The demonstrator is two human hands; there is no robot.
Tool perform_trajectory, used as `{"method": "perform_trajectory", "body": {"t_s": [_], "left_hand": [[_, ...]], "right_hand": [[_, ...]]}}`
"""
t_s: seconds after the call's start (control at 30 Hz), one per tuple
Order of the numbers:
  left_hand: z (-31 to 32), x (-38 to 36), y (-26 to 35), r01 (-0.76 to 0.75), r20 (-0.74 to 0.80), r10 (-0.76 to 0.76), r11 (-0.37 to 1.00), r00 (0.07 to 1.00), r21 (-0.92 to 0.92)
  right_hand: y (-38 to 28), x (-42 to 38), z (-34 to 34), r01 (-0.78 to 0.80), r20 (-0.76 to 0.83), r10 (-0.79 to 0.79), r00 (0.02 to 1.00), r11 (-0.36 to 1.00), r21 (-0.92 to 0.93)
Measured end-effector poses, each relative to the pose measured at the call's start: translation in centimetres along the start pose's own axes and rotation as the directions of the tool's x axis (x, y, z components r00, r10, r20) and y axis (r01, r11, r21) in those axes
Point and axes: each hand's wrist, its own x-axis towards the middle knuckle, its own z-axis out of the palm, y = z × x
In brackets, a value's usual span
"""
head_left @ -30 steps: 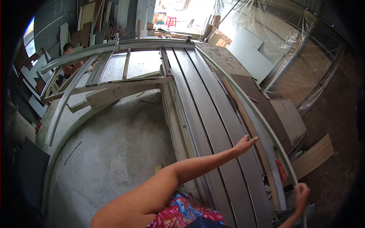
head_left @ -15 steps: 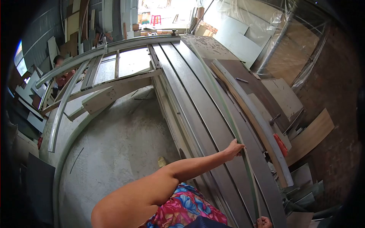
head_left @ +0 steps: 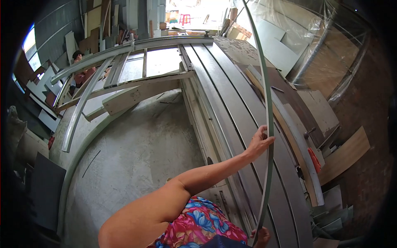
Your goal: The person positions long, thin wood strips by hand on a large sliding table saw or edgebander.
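Observation:
A long thin green-grey strip (head_left: pixel 269 109) runs from the top of the view down to the lower edge, above the grooved metal saw table (head_left: pixel 231 97). My left hand (head_left: pixel 261 139) is at the middle of the strip, its fingers apart and the strip passing beside the thumb and fingertips. Near the bottom edge, my right hand (head_left: pixel 261 237) is closed around the strip's near end.
A wood and metal fence (head_left: pixel 289 128) lies along the table's right side, with a red object (head_left: pixel 314 160) beyond it. A sliding frame (head_left: pixel 144 78) extends left. Another person (head_left: pixel 80 70) is at the far left. Boards lean against the walls.
The strip has been lifted and swung more upright, its far part now above the table. My left hand has moved up and its fingers have opened; my right hand has shifted left.

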Motion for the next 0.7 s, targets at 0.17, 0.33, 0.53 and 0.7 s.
{"method": "perform_trajectory", "body": {"t_s": [0.17, 0.33, 0.53, 0.7], "left_hand": [[-4.7, -0.2, 5.7, -0.167, -0.08, 0.158, 0.978, 0.984, -0.128], [-12.8, 0.3, 8.2, -0.228, -0.331, 0.204, 0.973, 0.921, -0.037], [-25.0, -1.3, 9.9, -0.298, -0.493, 0.326, 0.945, 0.807, 0.138], [-34.2, -3.9, 10.4, -0.27, -0.593, 0.352, 0.936, 0.724, 0.227]], "right_hand": [[-1.9, 1.1, 8.5, -0.078, 0.151, 0.051, 0.987, 0.981, 0.177], [-1.9, 2.7, 16.8, -0.114, 0.375, 0.08, 0.924, 0.991, 0.069], [-0.6, 1.8, 25.3, -0.083, 0.539, 0.08, 0.838, 0.996, -0.019], [1.3, 1.6, 30.2, -0.003, 0.653, 0.063, 0.755, 0.996, -0.093]]}}
